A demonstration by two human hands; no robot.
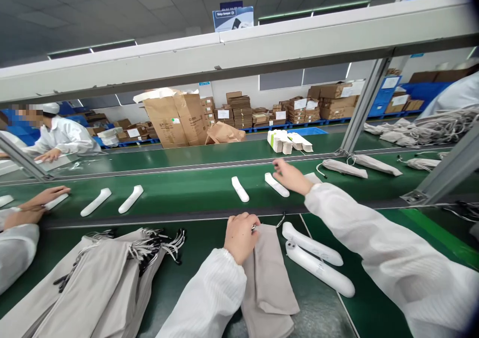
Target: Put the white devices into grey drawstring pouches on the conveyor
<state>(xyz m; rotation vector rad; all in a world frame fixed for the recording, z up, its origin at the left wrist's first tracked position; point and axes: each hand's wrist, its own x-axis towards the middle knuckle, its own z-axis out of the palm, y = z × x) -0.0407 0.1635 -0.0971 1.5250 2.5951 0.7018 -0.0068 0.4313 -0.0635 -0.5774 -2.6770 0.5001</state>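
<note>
My left hand [241, 235] is closed in a fist on the top edge of a grey drawstring pouch [267, 278] that lies flat on the green bench. My right hand [292, 175] reaches out over the conveyor belt, fingers spread and resting on a white elongated device [277, 184]. Another such device [240, 188] lies just to its left on the belt. Two larger white devices [318, 258] lie side by side on the bench to the right of the pouch.
A stack of grey pouches [97, 283] lies at the left of the bench. Two more white devices [112, 200] ride the belt [187, 188] near a co-worker's hands [41, 200] at the left. Filled pouches [355, 166] lie at right. Cartons stand behind.
</note>
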